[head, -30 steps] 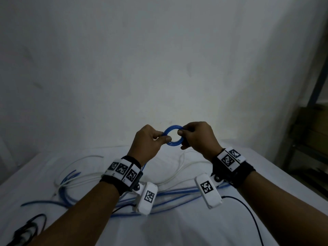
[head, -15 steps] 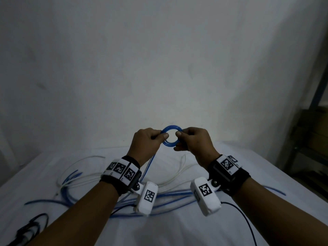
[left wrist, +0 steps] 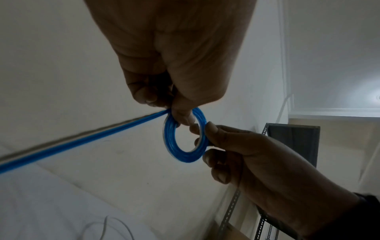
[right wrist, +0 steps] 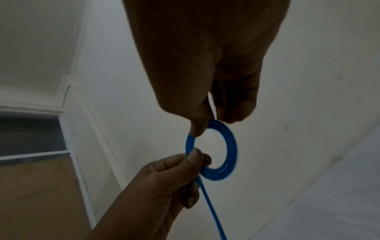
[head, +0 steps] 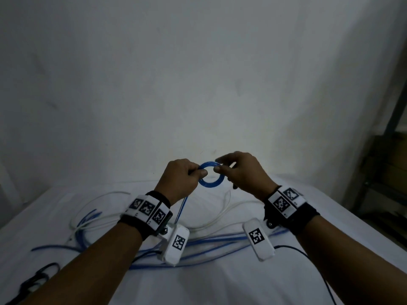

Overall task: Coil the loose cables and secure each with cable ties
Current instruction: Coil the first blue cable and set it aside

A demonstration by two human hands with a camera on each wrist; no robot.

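While both hands hold the work up above the white sheet-covered surface (head: pixel 220 282), the scene reads left to right as follows.

Black cable: a dark, thin bundle (head: pixel 33 280) lies at the near left edge of the surface, untouched and uncoiled.

Loose blue run: long blue strands (head: pixel 198 243) trail across the surface among thin white cables (head: pixel 215 223); a large share looks not yet wound.

Left hand: the left hand (head: pixel 179 180) has thumb and forefinger curled in a pinch on the left side of the small blue cable coil (head: pixel 211 175). From the left wrist view, the thumb tip (left wrist: pixel 183 116) presses over the coil's upper rim where the feed strand (left wrist: pixel 82 139) leaves it, taut and slanting down to the left.

Coil: several tight turns of glossy blue cable form a small ring, held in the air between the hands.

Right hand: the right hand (head: pixel 242 172) pinches the coil's right rim, thumb in front and fingertip behind, other fingers loosely curled.

Change: compared with a second ago, the hands sit slightly higher and the right fingers have shifted round the rim, so the ring has been turned on.

Meaning: I judge winding is under way and far from done; no cable tie is visible in any view.
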